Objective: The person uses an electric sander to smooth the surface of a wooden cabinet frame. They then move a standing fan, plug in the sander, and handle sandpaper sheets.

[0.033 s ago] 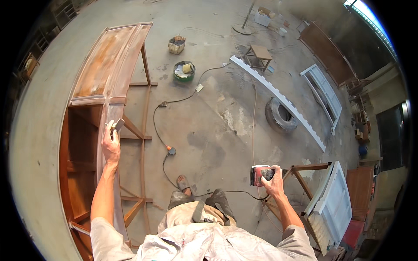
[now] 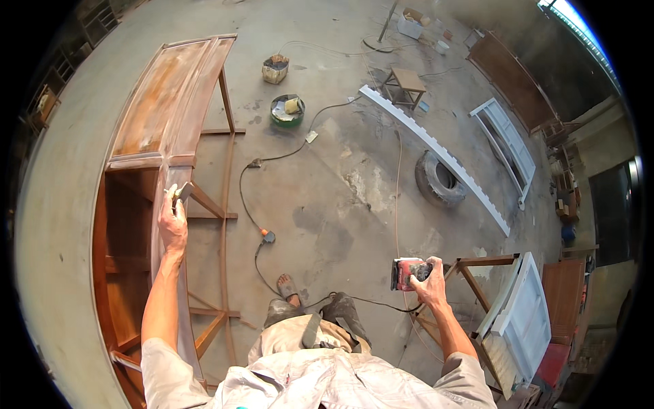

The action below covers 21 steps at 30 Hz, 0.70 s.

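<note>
My left hand is closed on a small flat grey piece, which may be folded sandpaper or a scraper. It rests at the pale, dusty edge rail of a long brown wooden furniture panel. That panel lies on wooden supports at the left, with a framed panel at its far end and open sections nearer me. Off to the right, my right hand grips a red and black electric sander, held in the air away from the panel. A dark cord runs from near that hand toward my legs.
The dark cord crosses the floor past an orange and blue connector. Beyond stand a green tub, a sack-like container and a stool. A tyre lies under a long white strip; a white panel leans at right.
</note>
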### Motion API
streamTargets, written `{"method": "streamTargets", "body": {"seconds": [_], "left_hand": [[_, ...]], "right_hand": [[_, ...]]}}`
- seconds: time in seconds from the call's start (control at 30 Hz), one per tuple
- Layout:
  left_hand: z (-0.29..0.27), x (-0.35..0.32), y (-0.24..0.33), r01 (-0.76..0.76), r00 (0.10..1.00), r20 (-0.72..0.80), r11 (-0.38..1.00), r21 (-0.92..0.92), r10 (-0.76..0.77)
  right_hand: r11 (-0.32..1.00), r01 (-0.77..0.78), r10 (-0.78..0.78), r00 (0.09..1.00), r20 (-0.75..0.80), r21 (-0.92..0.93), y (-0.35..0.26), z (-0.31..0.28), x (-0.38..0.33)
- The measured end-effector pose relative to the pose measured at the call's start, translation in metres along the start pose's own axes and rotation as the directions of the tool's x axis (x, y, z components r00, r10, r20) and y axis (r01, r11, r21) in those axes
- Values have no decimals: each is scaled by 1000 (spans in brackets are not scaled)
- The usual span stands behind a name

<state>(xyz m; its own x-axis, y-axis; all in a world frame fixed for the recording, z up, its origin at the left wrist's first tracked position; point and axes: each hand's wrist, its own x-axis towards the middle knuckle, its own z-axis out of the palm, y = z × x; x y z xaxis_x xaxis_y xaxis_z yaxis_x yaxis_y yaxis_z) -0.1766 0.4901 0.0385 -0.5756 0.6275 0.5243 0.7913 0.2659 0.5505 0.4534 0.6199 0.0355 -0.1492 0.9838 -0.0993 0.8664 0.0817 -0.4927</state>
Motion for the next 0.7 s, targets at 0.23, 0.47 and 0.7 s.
{"method": "streamTargets", "body": {"seconds": [0.23, 0.47, 0.7], "left_hand": [[87, 90, -29, 22, 989, -148, 999, 49, -15], [127, 154, -64, 203, 946, -289, 963, 176, -147], [163, 199, -68, 314, 912, -368, 887, 338, -183]], "right_hand": [[986, -114, 94, 982, 163, 118, -7, 9, 101], [970, -241, 226, 928, 296, 16, 7, 76, 268], [971, -236, 204, 885, 417, 25, 52, 233, 407]]}}
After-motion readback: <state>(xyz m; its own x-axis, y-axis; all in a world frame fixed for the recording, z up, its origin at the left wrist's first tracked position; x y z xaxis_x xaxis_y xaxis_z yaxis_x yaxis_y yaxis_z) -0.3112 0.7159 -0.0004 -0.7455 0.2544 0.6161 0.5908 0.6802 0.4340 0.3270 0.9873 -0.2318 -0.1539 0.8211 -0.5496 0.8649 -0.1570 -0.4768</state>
